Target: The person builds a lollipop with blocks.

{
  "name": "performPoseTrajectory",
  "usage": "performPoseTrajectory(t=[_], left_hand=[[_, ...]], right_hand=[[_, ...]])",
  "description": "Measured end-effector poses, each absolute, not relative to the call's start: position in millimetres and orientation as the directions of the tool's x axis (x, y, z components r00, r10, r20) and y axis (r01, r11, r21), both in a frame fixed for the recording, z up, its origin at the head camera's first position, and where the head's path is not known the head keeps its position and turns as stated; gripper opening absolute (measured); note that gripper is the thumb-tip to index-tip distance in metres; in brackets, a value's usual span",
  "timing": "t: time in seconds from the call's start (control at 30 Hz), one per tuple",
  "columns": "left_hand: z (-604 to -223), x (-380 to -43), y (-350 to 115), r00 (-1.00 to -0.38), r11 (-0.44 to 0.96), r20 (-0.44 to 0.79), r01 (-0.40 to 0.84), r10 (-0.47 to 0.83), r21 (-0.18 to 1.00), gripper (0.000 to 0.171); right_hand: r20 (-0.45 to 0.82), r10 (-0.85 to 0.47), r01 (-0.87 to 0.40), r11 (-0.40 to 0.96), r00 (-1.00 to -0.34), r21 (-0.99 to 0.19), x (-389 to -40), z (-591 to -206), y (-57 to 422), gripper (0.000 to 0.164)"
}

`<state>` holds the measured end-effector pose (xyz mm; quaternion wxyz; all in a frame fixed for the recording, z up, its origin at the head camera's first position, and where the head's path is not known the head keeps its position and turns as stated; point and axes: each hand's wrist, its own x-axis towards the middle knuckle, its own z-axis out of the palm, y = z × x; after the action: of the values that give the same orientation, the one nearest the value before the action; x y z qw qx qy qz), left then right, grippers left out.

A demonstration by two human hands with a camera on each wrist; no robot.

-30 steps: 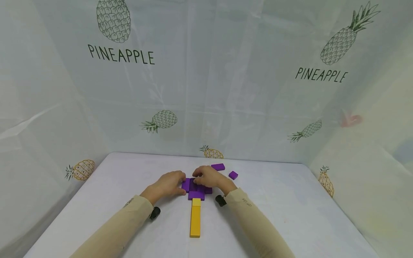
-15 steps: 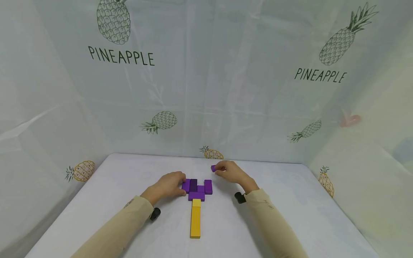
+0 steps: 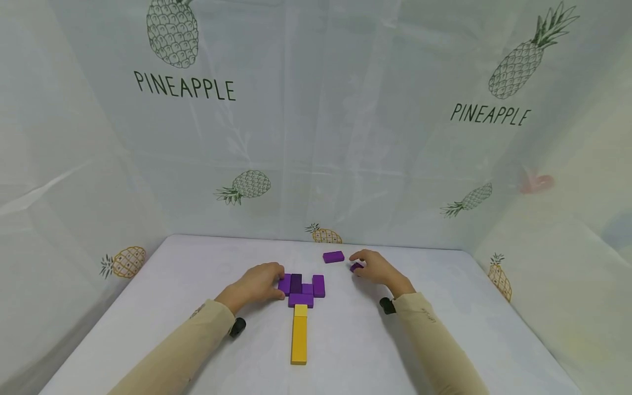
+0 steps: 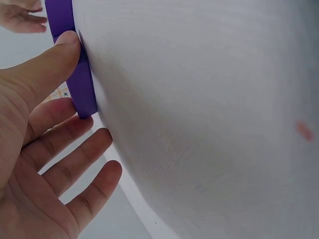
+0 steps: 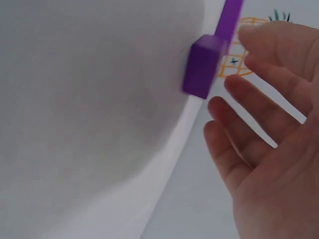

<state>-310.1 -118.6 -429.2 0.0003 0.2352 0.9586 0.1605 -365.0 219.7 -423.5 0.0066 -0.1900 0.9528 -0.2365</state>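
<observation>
My left hand (image 3: 257, 282) rests at the left end of a flat group of purple blocks, thumb and index finger holding the leftmost purple block (image 3: 283, 285) at its two ends. In the left wrist view the thumb lies against this purple block (image 4: 83, 94); the other fingers spread loosely. A dark purple block (image 3: 295, 283) and several more purple ones adjoin it. My right hand (image 3: 379, 269) hovers with parted fingers at a small purple block (image 3: 356, 267). In the right wrist view a gap shows between the fingertips and this small block (image 5: 202, 67).
A longer purple block (image 3: 333, 257) lies alone near the table's back edge. Below the purple group, a small yellow block (image 3: 300, 310) and a long yellow one (image 3: 298, 340) form a column toward me. White pineapple-print sheeting (image 3: 345, 137) surrounds the table (image 3: 444, 329).
My right hand has left the purple group, passed over the longer block at the back, and moved right to the small block. My left hand has stayed in place.
</observation>
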Motion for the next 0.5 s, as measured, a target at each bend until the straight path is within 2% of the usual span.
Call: performPoseTrajectory(t=[0.17, 0.5], left_hand=[[-429.3, -310.0, -119.4, -0.893, 0.842, 0.065, 0.443, 0.446, 0.308, 0.046], [-428.3, -309.8, -118.0, -0.895, 0.844, 0.056, 0.436, 0.442, 0.312, 0.045]], right_hand=[[0.037, -0.377, -0.352, 0.821, -0.925, -0.450, -364.5, -428.0, 224.4, 0.038], [0.077, -0.403, -0.395, 0.809, -0.912, -0.436, -362.3, -429.5, 223.1, 0.034]])
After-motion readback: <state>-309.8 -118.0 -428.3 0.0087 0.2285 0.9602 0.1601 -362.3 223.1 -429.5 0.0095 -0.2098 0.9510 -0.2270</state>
